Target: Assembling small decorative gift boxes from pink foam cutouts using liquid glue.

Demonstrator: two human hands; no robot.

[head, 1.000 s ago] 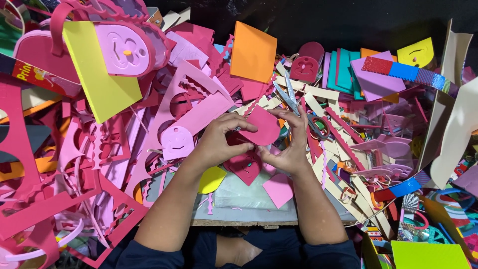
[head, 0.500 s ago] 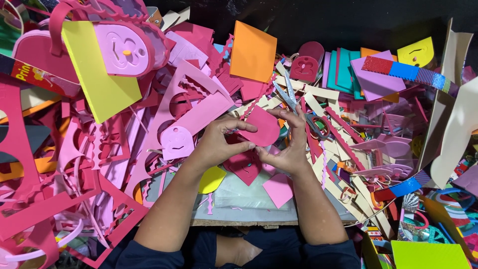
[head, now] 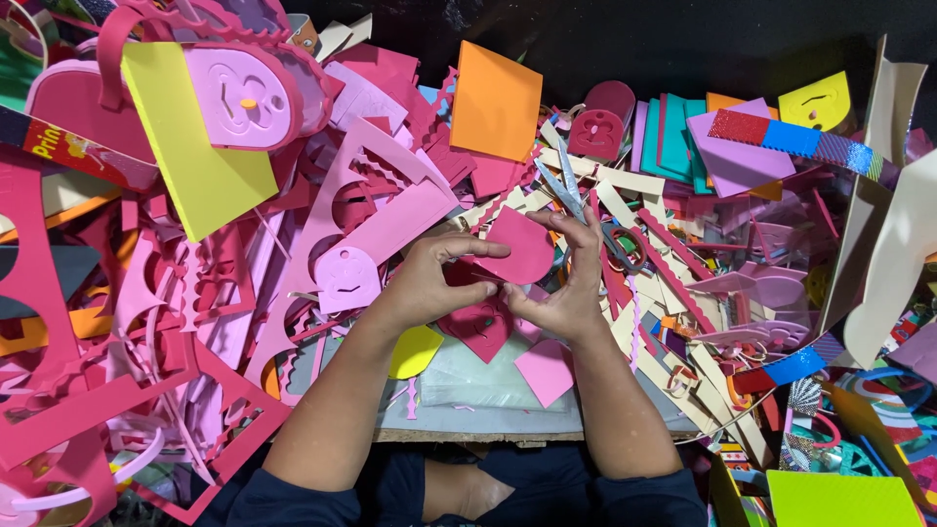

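My left hand (head: 434,278) and my right hand (head: 561,288) meet over the middle of a cluttered table. Together they pinch a dark pink foam cut-out (head: 517,249) with a rounded top, held tilted just above the pile. Under the hands lies a darker red foam piece (head: 478,327). A pair of scissors (head: 586,210) with a grey-green handle rests on the scraps right behind my right hand's fingers. A round pink foam face shape (head: 344,278) sits just left of my left hand.
Foam scraps in pink, red and cream cover the table. A yellow sheet (head: 190,161) and a pink foam bag (head: 229,93) lie far left, an orange sheet (head: 496,98) behind the hands, glitter strips (head: 791,137) far right. A light pink square (head: 545,371) and yellow piece (head: 415,351) lie near the table edge (head: 468,434).
Both hands stay in place; the fingers have shifted slightly on the dark pink cut-out, which has turned a little.
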